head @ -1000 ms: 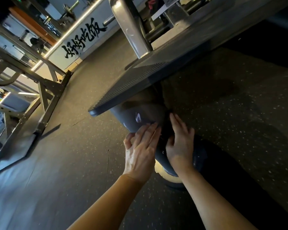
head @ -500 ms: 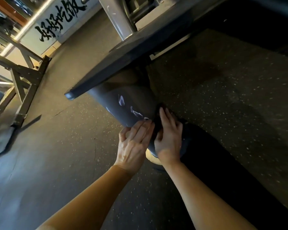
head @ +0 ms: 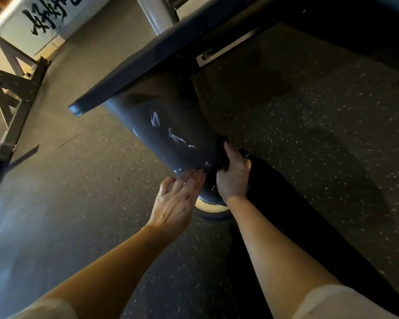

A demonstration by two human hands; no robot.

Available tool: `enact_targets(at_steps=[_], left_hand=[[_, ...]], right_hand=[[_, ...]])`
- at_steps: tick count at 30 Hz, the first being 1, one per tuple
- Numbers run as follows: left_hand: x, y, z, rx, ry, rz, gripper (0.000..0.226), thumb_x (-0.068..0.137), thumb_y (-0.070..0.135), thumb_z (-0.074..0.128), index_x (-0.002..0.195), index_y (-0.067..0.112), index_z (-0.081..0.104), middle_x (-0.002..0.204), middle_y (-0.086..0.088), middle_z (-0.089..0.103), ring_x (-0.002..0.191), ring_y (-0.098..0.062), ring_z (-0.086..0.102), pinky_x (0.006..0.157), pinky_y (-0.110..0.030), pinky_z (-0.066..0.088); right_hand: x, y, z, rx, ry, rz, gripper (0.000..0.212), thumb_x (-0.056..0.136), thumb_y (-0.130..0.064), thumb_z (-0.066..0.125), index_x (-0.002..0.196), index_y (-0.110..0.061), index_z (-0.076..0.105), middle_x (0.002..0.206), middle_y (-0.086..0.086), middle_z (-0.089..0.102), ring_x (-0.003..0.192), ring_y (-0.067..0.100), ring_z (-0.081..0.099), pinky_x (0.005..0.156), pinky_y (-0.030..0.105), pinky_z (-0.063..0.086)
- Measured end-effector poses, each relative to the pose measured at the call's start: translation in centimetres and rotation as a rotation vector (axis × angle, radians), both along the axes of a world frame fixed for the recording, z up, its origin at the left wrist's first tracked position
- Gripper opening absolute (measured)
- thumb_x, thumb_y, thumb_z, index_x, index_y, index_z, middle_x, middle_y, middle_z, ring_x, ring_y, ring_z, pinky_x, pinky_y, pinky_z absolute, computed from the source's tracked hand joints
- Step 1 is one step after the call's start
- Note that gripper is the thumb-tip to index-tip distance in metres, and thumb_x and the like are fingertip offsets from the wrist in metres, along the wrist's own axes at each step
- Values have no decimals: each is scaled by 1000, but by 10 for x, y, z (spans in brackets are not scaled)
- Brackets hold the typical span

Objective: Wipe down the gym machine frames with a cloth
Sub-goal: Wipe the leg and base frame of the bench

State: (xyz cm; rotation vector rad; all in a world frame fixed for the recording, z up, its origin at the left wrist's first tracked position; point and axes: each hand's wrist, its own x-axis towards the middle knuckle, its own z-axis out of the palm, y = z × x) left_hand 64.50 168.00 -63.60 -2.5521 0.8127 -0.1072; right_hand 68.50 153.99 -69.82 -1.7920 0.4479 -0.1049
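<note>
1. Since the earlier frames, both hands have slid down the thick dark frame tube (head: 171, 134) to its lower end, and more of the tube's scuffed face is exposed above them.
2. Head view, count: two hands, two bare forearms, two pale sleeve edges at the bottom corners, one dark tube, one flat dark platform (head: 166, 51), one silver post (head: 152, 12), one grey steel rack (head: 12, 88) at far left.
3. Left hand (head: 175, 203): fingers straight and pressed together, fingertips touching the lower end of the tube; it holds nothing visible.
4. Right hand (head: 234, 173): fingers curled, gripping a dark cloth (head: 222, 157) bunched against the right side of the tube. The cloth is dark on a dark surface and mostly covered by the hand; its outline cannot be made out.
5. Materials: the tube is round, smooth and matte dark blue-grey, with several pale chipped patches along its face. It slopes down from under the platform to the floor, where a pale rounded foot (head: 205, 207) shows beneath its end.
6. Floor (head: 78, 203): dark rubber flecked with pale specks.
7. Writing: large black brush-style characters on a white wall panel (head: 44, 17) at upper left; cropped and not legible.
</note>
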Motion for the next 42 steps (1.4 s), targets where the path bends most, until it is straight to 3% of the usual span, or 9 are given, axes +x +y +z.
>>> enact_targets(at_steps=[3,8,14,19,25,28,31,37,42], left_hand=[[-2,9,0,22,8,-39,88,63,6,80,141,8,40,143,-8,37,131,-25,34,97,-42,26],[1,16,-4,27,11,-119,86,66,9,78,142,6,37,144,-8,38,132,-25,34,96,-40,27],[14,29,-16,-81,-94,-235,56,85,18,41,139,4,39,140,-10,44,128,-24,38,95,-39,30],[7,52,-36,-221,-182,-226,64,79,18,56,140,7,38,144,-7,36,128,-23,39,96,-39,31],[8,54,-46,-440,-257,-82,74,75,14,62,143,7,34,147,-9,30,135,-23,29,104,-38,23],[12,45,-50,-472,-232,-56,80,74,13,62,147,9,29,151,-9,25,138,-25,28,104,-41,25],[15,37,-55,-483,-228,-71,87,70,11,69,147,11,30,152,-7,24,140,-25,25,107,-42,25],[5,44,-67,-486,-189,-17,82,74,12,62,149,8,28,153,-8,21,142,-25,21,111,-38,13],[-1,53,-71,-458,-136,-9,81,74,11,57,150,6,29,154,-8,23,141,-25,22,109,-42,18]], right_hand=[[-5,1,-9,-34,-57,3,57,91,1,52,144,-17,45,151,0,43,125,24,43,97,15,24],[-36,6,-34,-105,181,41,69,88,1,59,150,-20,37,152,1,42,129,25,47,107,27,34],[-33,18,4,-131,-167,-64,65,83,0,65,142,-20,47,142,2,49,121,22,43,93,17,28],[-60,15,-30,-258,58,73,59,83,-6,70,135,-19,46,141,6,42,130,27,43,103,39,46],[-32,25,10,-368,-367,-45,68,72,3,67,135,-16,48,133,12,48,116,31,48,93,39,45],[-44,26,-4,-593,-392,51,57,75,-11,60,130,-14,46,131,18,49,111,36,50,88,47,52],[-60,21,-30,-723,-374,181,59,69,-14,66,126,-13,47,123,19,52,111,37,52,97,54,47],[-36,32,5,-657,-512,-36,47,75,-3,58,122,-8,58,128,17,52,108,32,50,91,37,45],[-65,22,-42,-896,-340,277,65,63,-3,78,122,-13,54,128,17,50,113,40,52,91,46,51]])
